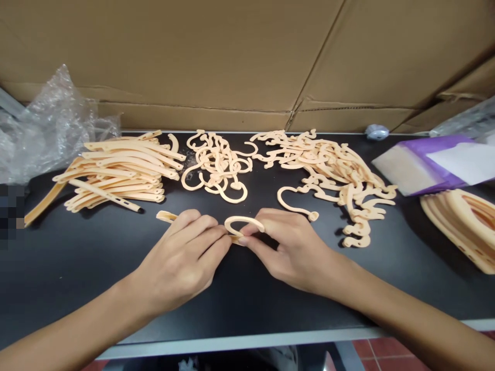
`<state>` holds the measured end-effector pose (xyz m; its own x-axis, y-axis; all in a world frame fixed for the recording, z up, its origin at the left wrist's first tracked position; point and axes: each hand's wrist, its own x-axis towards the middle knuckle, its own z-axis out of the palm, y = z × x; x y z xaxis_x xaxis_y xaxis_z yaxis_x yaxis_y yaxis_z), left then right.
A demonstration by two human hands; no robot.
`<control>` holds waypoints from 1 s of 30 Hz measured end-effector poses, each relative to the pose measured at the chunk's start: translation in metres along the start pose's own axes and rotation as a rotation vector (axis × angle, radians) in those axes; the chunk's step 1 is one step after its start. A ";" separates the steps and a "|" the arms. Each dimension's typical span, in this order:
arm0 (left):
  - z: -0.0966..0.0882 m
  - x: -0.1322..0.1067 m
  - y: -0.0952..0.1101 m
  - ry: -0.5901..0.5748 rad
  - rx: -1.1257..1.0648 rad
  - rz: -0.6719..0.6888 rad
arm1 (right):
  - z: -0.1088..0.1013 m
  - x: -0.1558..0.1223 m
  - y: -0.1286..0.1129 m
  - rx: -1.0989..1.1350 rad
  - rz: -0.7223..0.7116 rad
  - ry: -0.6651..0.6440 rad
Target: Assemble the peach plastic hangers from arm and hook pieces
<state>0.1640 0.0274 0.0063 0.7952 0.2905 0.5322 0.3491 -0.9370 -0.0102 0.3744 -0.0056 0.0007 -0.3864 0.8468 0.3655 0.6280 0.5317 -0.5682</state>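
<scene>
My left hand [183,257] is closed around a long, pale beige plastic hanger arm [165,216], whose end sticks out past the knuckles. Between the thumb and fingers of my right hand [288,247] is a matching plastic hook [243,219], its curve standing upward. The two pieces come together between my fingertips, but the fingers hide whether they are joined. Just beyond my hands lies a small heap of similar hooks [216,162]. A pile of long hanger arms [127,165] rests to the left.
Many short S-shaped pieces [328,159] are heaped at the back right of the black table [216,314]. Stacked curved beige parts [460,221] stand at the right edge, beside a purple and white packet [436,162]. Clear plastic wrap [58,123] lies left; cardboard [193,62] stands behind.
</scene>
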 end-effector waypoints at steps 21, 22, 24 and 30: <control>0.002 -0.004 -0.005 0.037 -0.017 -0.044 | 0.006 0.007 0.006 0.172 0.044 0.029; 0.002 -0.002 -0.008 0.044 -0.019 -0.045 | 0.006 0.008 0.007 0.177 0.070 0.022; -0.001 0.002 -0.011 0.071 -0.022 -0.051 | 0.005 0.009 0.008 0.181 0.110 0.016; -0.024 -0.048 0.021 0.018 -0.222 -0.162 | 0.005 0.009 0.010 0.235 0.155 0.044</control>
<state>0.1210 -0.0107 0.0012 0.7280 0.4387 0.5268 0.3526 -0.8986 0.2610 0.3740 0.0076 -0.0048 -0.2645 0.9198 0.2898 0.5019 0.3879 -0.7730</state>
